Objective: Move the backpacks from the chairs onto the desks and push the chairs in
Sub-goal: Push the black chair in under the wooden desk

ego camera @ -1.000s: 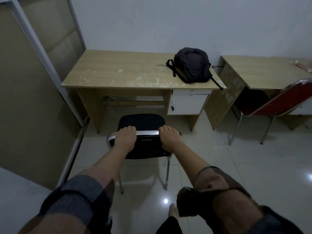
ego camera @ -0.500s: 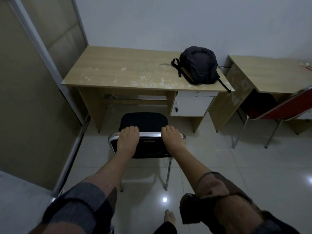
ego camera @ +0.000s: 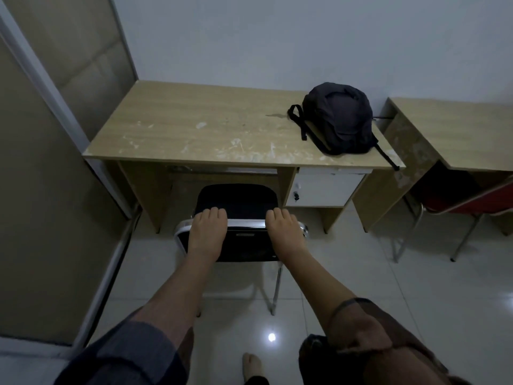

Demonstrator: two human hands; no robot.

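Head view: tiled floor [ego camera: 361, 273], white wall. Backpack [ego camera: 339, 118] already on desk [ego camera: 194, 129]. Left hand [ego camera: 206, 233] and right hand [ego camera: 283, 232] curl over black chair [ego camera: 236, 201] backrest rail. Step: pushing in. Next: straight push; seat only partly under.

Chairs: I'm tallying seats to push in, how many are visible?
2: a black chair at the left desk, a red chair at the right desk, partly cut off.

A white wall [ego camera: 305, 37] rises behind; glossy floor tiles [ego camera: 388, 287] lie below.
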